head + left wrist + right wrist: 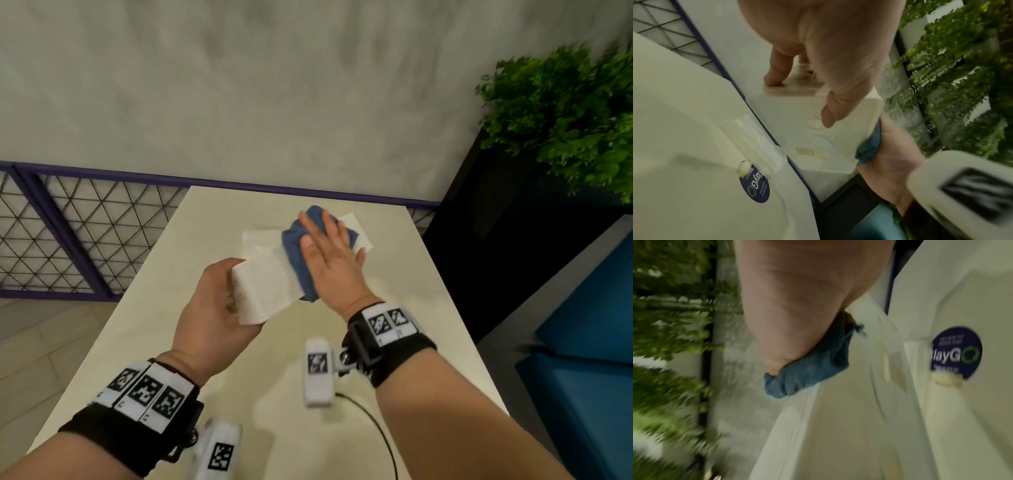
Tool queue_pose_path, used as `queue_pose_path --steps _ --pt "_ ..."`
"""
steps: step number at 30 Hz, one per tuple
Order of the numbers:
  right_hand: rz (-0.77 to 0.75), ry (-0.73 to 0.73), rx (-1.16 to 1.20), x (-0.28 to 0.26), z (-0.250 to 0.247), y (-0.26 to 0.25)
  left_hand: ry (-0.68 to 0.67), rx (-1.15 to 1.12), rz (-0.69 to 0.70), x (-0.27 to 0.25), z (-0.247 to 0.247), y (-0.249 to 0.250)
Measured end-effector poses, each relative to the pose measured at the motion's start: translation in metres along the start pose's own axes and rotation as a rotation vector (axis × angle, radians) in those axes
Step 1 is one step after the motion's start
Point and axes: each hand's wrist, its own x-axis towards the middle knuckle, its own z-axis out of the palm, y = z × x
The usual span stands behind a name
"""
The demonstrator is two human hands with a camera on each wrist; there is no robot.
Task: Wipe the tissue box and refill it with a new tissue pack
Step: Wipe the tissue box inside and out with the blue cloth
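Note:
My left hand (219,301) grips one end of the white ribbed tissue box (267,287) and holds it tilted above the table. In the left wrist view the box's smooth underside (797,121) faces the camera with my fingers curled over its edge. My right hand (329,253) lies flat with straight fingers and presses a blue cloth (294,246) against the box's far side. The cloth (807,369) bunches under my palm along the box's edge. The new tissue pack (257,240) in clear wrap lies on the table behind the box; a round dark-blue sticker (955,353) shows on it.
The cream table (274,377) runs to a purple-framed mesh railing (68,219) at the back left. A green plant (565,113) in a black planter stands at the back right. A blue seat (589,342) lies to the right. A black cable (373,421) trails near the front edge.

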Motion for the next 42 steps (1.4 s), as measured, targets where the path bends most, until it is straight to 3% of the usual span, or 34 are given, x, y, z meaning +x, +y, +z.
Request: queue_pose_path --steps 4,6,11,14,19,23,28,31,33,37,39,42 --pt "0.344 0.057 -0.048 0.027 -0.012 0.027 -0.047 0.028 0.017 -0.006 0.000 0.002" --pt "0.402 0.022 -0.072 0.024 -0.001 0.015 -0.063 0.033 0.018 -0.003 0.005 0.001" --pt "0.216 -0.097 -0.029 -0.036 0.045 -0.042 -0.043 0.099 -0.008 0.004 0.018 0.000" --pt "0.177 -0.032 -0.046 -0.033 0.038 -0.022 -0.079 0.054 -0.002 0.003 0.014 -0.002" --pt "0.375 0.165 0.051 0.025 -0.007 0.055 -0.108 -0.002 0.031 0.001 0.002 -0.005" --pt "0.449 0.149 0.058 0.024 -0.001 0.045 -0.115 0.026 0.047 0.005 0.006 -0.005" --pt "0.178 -0.049 0.024 -0.030 0.049 -0.034 -0.113 0.136 -0.030 0.015 0.019 -0.007" --pt "0.019 -0.090 -0.005 -0.043 0.057 -0.037 -0.088 0.131 -0.071 0.017 0.018 -0.009" --pt "0.045 -0.016 0.024 -0.028 0.047 -0.012 -0.113 0.078 -0.033 0.017 0.013 -0.012" --pt "0.370 0.041 0.080 0.003 0.029 0.030 -0.165 0.100 -0.005 0.015 0.010 -0.011" --pt "0.351 0.055 0.059 0.000 0.033 0.015 -0.151 0.098 -0.002 0.015 0.014 -0.010" --pt "0.154 0.003 0.057 -0.028 0.050 -0.027 -0.097 0.086 -0.003 0.016 0.018 -0.010"
